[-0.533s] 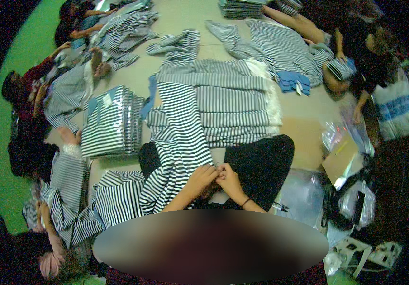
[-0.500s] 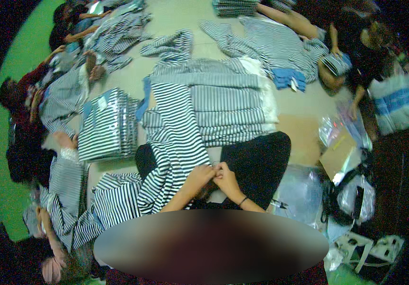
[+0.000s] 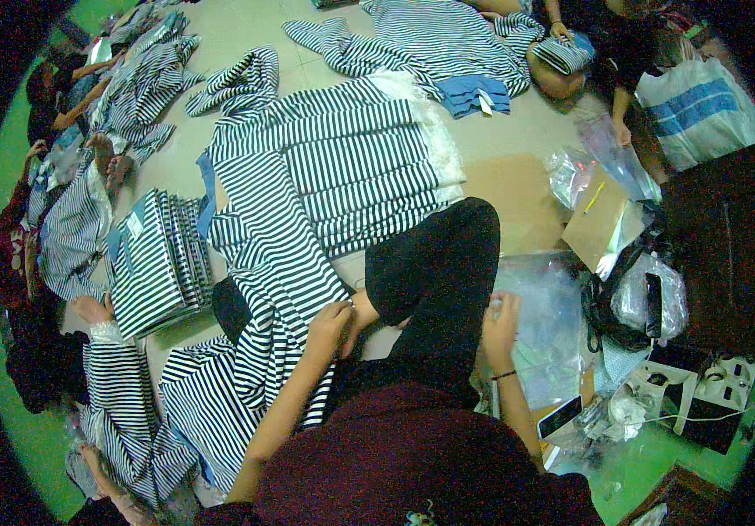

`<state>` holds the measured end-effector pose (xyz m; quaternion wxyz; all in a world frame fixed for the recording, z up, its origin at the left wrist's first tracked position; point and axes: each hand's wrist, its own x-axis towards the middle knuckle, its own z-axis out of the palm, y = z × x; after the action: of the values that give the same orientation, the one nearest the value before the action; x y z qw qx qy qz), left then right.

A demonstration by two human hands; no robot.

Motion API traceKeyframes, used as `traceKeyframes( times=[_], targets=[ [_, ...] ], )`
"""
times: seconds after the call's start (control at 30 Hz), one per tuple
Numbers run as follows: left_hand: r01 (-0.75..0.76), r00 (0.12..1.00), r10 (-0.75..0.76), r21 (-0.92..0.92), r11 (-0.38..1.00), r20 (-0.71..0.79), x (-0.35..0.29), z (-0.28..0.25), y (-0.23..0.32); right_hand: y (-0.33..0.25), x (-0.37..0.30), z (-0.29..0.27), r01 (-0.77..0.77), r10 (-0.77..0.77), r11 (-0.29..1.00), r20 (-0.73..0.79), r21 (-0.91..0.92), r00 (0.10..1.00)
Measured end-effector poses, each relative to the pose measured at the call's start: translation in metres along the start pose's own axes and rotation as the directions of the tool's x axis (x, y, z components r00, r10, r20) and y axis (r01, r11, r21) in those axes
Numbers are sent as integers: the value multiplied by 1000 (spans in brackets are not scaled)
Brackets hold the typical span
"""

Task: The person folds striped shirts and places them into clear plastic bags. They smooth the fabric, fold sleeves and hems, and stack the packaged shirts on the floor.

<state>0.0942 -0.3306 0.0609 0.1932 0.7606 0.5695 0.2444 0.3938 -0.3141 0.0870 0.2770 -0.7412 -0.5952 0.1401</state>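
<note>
We sit on the floor among many striped garments. The largest thing before us is the flat stack of striped shirts, laid out and not yet folded. Left of it stands a row of packs, shirts already folded and bagged, so we judge a good part of the work as done. Loose shirts wait farther away, near other people, so much is left.

One long striped shirt runs from the stack down over our lap. Our left hand rests on its edge, fingers bent and pinching the cloth near our black-clad knee. This shirt is not folded yet.

Our right hand is at the clear plastic bags beside the knee, well apart from the shirt. Its fingers are curled, but we cannot tell if they grip a bag. A phone lies near it.
</note>
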Motion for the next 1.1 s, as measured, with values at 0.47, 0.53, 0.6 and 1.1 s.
traceKeyframes(
  times=[0.47,0.53,0.6,1.1],
  targets=[
    [-228,954,256,178,957,-157,-9,-4,-2,107,-27,12,292,-27,810,464,-509,885],
    [-241,942,283,226,944,-178,-10,-5,-3,93,-18,-18,148,116,804,395,-576,911],
    [-236,950,273,229,945,-149,-11,-6,-2,68,-2,-50,20,115,823,201,-568,973],
    [-214,960,258,308,927,-109,-13,-4,-2,-31,-4,-35,287,-256,957,357,-36,898]
  ],
)
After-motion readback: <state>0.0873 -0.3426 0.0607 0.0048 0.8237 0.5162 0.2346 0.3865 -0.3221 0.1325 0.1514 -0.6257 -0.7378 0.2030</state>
